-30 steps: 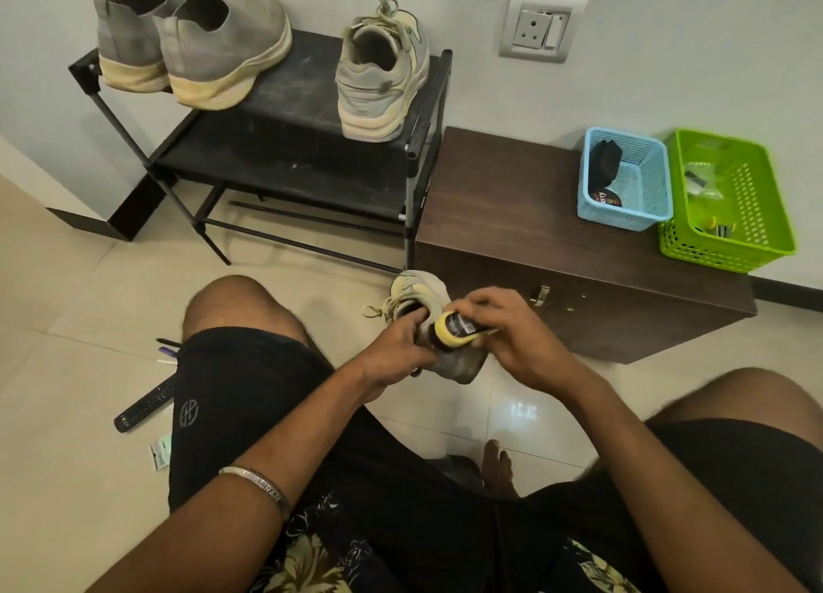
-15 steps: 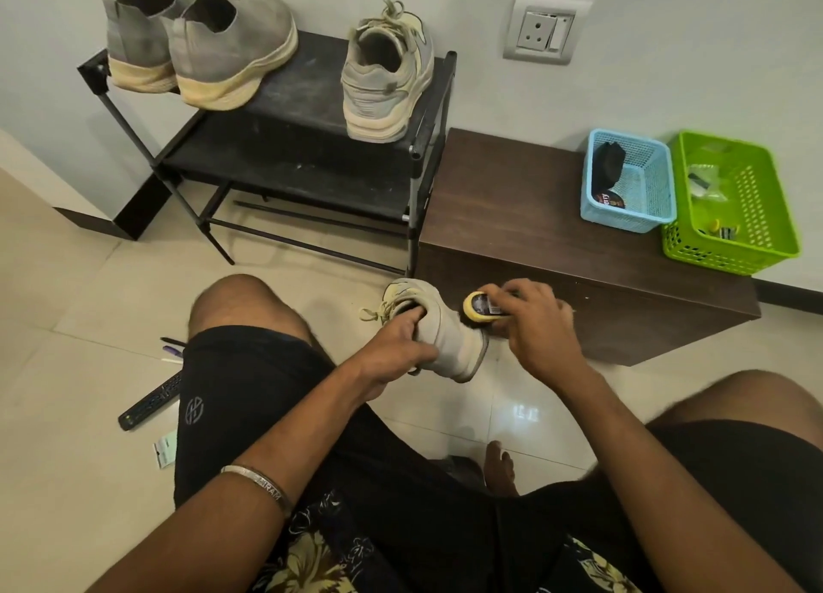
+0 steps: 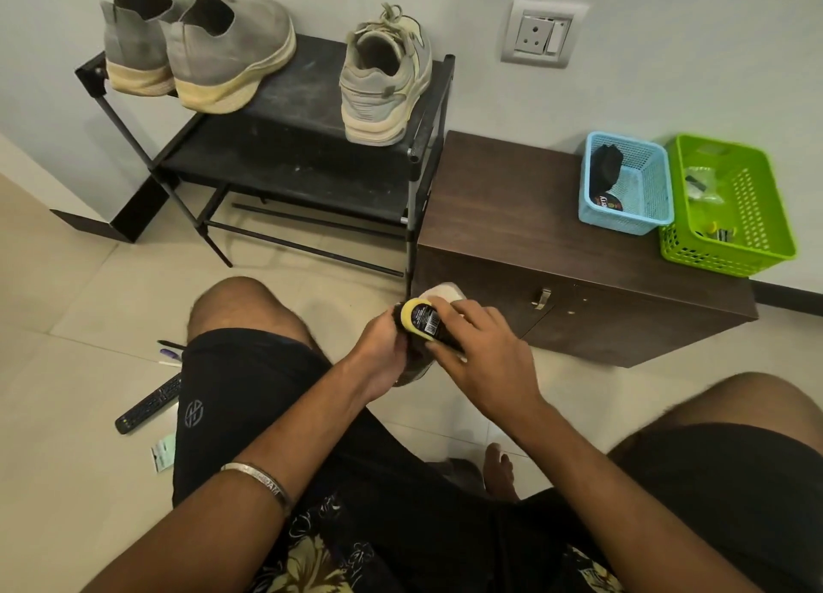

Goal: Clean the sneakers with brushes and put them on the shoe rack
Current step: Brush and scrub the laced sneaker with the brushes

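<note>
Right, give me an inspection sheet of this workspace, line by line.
Surface: pale tiled floor; a person sits on it.
Job's things: sneaker held between the hands, brush on it; matching sneaker and two grey shoes on the rack.
Clutter: remote, pens, paper scrap on the floor.
Hands: left hand grips the sneaker; right hand grips the brush.
Cables: nothing seen.
Surroundings: cabinet with blue basket and green basket; wall socket.
</note>
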